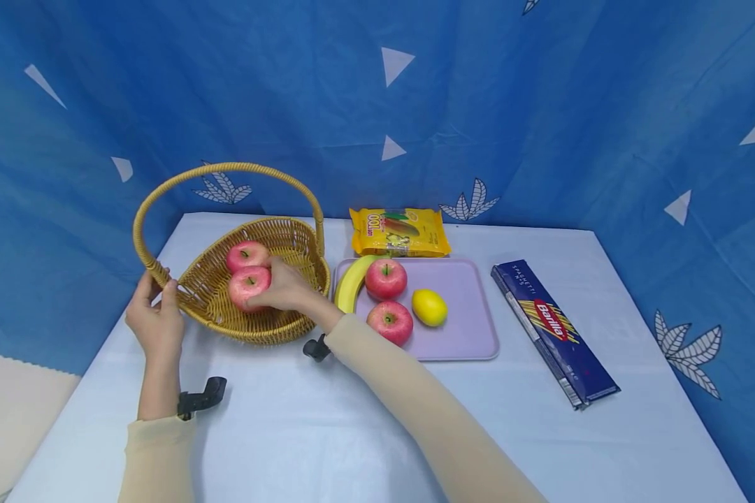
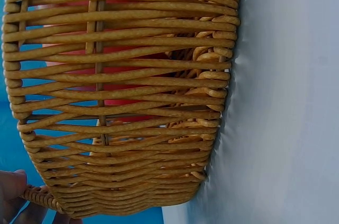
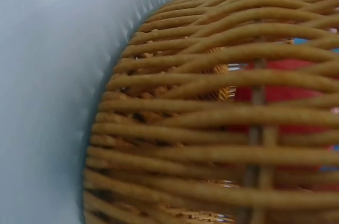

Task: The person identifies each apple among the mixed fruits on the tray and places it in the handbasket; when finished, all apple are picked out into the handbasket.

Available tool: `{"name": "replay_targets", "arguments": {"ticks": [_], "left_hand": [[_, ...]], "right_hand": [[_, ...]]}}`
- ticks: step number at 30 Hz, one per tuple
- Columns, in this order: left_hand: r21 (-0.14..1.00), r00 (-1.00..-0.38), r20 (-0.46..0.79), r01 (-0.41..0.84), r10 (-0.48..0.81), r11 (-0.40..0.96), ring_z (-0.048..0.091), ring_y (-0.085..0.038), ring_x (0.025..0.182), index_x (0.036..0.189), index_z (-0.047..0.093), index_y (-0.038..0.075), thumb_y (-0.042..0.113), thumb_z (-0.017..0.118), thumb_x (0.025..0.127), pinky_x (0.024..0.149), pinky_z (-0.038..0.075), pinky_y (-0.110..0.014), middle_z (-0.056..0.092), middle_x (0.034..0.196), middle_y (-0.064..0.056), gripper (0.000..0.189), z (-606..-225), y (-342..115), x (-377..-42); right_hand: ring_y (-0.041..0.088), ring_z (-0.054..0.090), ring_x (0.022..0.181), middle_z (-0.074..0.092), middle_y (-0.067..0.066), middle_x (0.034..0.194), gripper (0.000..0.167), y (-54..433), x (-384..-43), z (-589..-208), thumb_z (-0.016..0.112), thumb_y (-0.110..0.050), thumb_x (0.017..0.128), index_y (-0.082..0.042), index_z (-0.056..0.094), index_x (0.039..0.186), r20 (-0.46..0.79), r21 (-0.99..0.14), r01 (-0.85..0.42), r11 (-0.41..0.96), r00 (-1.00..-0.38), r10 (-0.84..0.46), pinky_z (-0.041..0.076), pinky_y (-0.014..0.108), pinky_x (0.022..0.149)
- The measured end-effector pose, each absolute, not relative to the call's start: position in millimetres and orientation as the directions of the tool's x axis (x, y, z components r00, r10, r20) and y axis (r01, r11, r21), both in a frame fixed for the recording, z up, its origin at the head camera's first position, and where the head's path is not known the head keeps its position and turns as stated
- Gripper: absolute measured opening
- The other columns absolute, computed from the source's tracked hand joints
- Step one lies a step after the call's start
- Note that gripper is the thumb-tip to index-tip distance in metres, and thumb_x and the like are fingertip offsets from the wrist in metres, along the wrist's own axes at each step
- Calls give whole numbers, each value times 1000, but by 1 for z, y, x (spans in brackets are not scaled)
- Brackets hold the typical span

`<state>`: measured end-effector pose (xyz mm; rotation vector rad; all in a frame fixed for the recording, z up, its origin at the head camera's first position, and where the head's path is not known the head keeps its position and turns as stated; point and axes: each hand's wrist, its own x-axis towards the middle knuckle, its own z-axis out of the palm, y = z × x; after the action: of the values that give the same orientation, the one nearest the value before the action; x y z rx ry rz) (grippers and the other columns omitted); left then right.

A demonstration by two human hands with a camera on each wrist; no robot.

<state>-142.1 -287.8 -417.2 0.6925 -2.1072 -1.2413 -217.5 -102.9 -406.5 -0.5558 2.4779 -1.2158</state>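
Note:
A wicker basket (image 1: 226, 325) with a tall arched handle stands at the left of the table. My left hand (image 1: 157, 321) grips the base of the handle at its left side, thumb and fingers around it; its fingers (image 2: 11, 189) also show in the left wrist view. Inside the basket, my right hand (image 1: 284, 288) holds a red apple (image 1: 247, 285) with its fingers round the right side. Another red apple (image 1: 244, 256) lies just behind it. In the right wrist view, the woven basket wall (image 3: 212, 113) hides the right hand, and red shows through the gaps.
Right of the basket, a lilac tray (image 1: 465, 335) bears a banana (image 1: 350, 285), a red apple (image 1: 386, 279), a second one (image 1: 390, 323) and a lemon (image 1: 429, 307). Behind it lies a yellow snack packet (image 1: 399, 232). A blue spaghetti box (image 1: 554, 332) lies further right.

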Motion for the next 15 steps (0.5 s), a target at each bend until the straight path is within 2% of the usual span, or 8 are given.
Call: {"name": "replay_targets", "arguments": {"ticks": [15], "left_hand": [[897,-688,242,-111,-684,428,53,-14,127,141,52,24,25,49,103,107,48,-30,59,137,-6,39,-416,-286,-141]], "right_hand": [[11,57,105,60,1,117,80,-109,-217,-407,86,-33,71,-8,47,136,-97,-768,-250,590,-865,-493,51,20,87]]}}
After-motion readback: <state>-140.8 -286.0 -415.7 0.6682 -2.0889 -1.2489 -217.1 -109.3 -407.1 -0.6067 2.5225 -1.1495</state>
